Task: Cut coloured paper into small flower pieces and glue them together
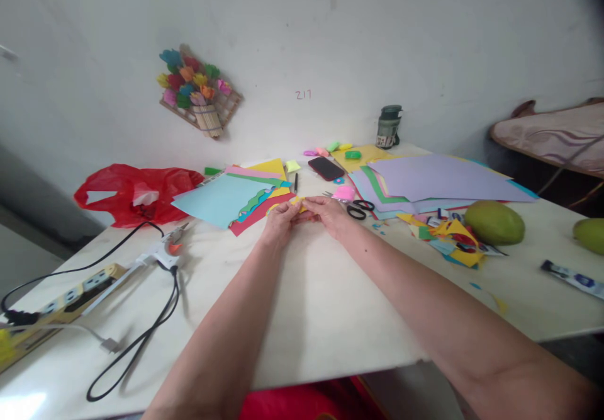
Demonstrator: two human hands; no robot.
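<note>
My left hand (282, 216) and my right hand (326, 211) meet over the middle of the table, fingers closed on a small yellow piece of paper (298, 201). Most of the piece is hidden behind the fingers, so its shape cannot be made out. Just right of my right hand lie black-handled scissors (360, 209) and a bright pink lump (344, 192). Beyond the hands are a dark pen (296, 183) and a phone (326, 168). Left of my left hand, a red sheet (245, 220) lies under a light blue sheet (221, 199) with wavy green strips.
A hot glue gun (167, 251) with a looped black cord and a power strip (80, 294) lie at left, near a red plastic bag (136, 190). Rightward are lilac sheets (434, 177), paper scraps (455, 244), a green fruit (494, 222) and a tube (573, 278). A bottle (389, 127) stands behind.
</note>
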